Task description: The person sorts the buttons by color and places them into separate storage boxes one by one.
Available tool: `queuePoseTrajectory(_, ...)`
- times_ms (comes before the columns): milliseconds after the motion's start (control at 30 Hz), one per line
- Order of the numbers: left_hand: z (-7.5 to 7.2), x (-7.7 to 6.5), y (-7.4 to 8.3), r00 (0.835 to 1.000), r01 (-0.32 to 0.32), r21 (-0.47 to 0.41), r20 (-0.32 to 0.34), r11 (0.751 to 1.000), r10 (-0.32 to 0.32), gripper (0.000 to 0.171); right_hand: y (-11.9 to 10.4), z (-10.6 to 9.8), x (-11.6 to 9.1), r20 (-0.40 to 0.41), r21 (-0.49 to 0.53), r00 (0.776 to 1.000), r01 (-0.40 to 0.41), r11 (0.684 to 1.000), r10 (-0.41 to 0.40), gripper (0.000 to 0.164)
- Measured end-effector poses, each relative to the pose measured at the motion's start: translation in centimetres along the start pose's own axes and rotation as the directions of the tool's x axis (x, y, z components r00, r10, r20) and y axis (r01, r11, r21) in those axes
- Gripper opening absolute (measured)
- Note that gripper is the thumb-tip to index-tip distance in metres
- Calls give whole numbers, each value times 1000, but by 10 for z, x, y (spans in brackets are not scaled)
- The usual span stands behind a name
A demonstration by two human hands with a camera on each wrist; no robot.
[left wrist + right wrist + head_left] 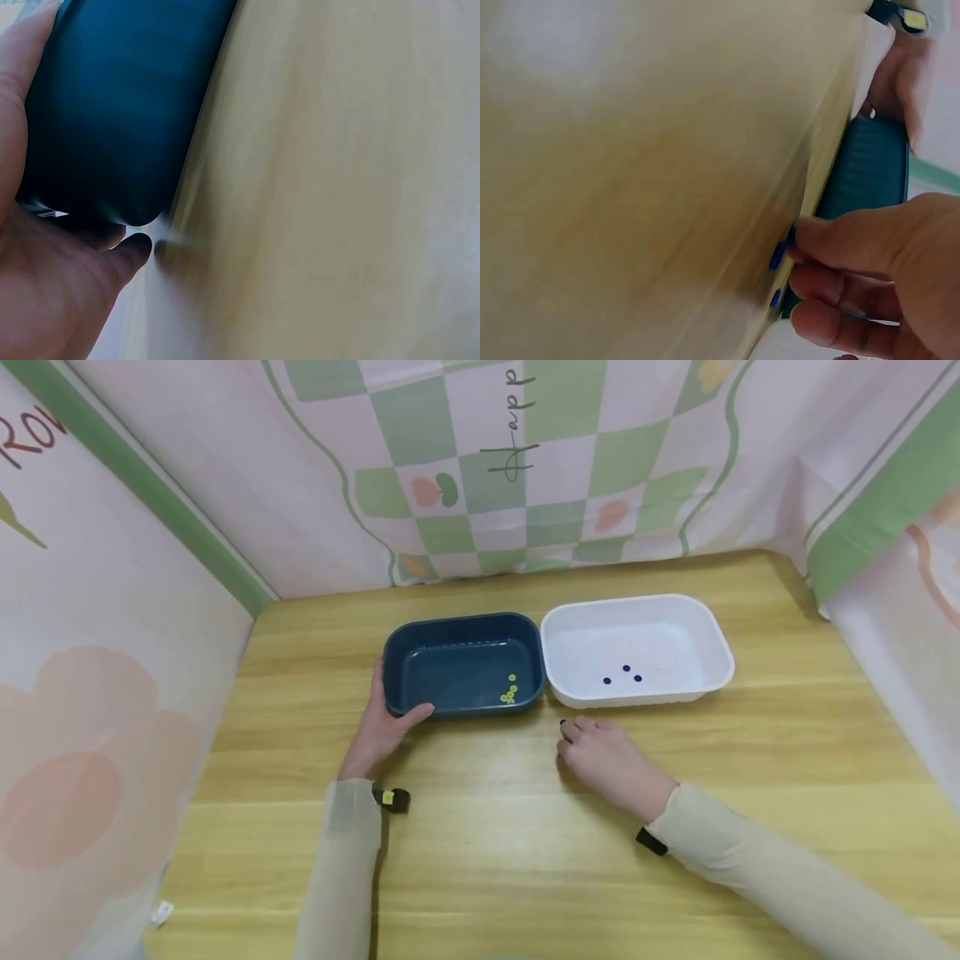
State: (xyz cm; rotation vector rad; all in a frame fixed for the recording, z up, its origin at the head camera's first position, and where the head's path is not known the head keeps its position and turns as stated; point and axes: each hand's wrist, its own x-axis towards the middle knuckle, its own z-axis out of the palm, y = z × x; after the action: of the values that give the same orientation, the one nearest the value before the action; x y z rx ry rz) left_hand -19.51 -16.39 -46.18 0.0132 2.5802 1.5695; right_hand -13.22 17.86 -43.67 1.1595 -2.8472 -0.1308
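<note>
My left hand [380,727] grips the left end of a dark teal plastic bin [442,672], its thumb at the near left corner. Several small yellow buttons [510,695] lie in that bin's near right corner. Beside it, the white bin [693,664] holds 3 dark blue buttons [626,668]. My right hand [607,764] is low over the table in front of the white bin's near left corner. In the right wrist view, its thumb and fingertip pinch a blue button [791,235], partly hidden. More blue buttons [777,256] show close by the fingertips.
The two bins stand side by side near the back of a wooden table [480,843]. A patterned cloth [525,468] hangs behind, with more cloth on the left and right. Each wrist has a black band, the left band [393,799] near the sleeve's end.
</note>
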Motion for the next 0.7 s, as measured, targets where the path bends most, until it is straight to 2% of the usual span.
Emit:
queuePoseTrajectory(133,-1,0,0,1000,-3,-6,4,1000,3,114,-5,-3,-1,32,-85,999,45,995,-42,16)
queuePoseTrajectory(300,-1,0,1,1000,0,-15,3,1000,0,113,-7,-6,0,26,-122,997,74,990,-71,13)
queuePoseTrajectory(467,-1,-1,1,1000,2,-14,3,1000,-2,113,-5,-4,1,24,-119,997,73,990,-71,16)
queuePoseTrajectory(600,-1,-2,1,1000,6,-11,10,1000,-5,112,-3,-3,-1,30,-91,999,41,995,-39,22)
queuePoseTrajectory(700,-2,-3,1,1000,8,-15,8,1000,-8,112,-1,-5,-2,3,-58,1000,16,998,-15,23)
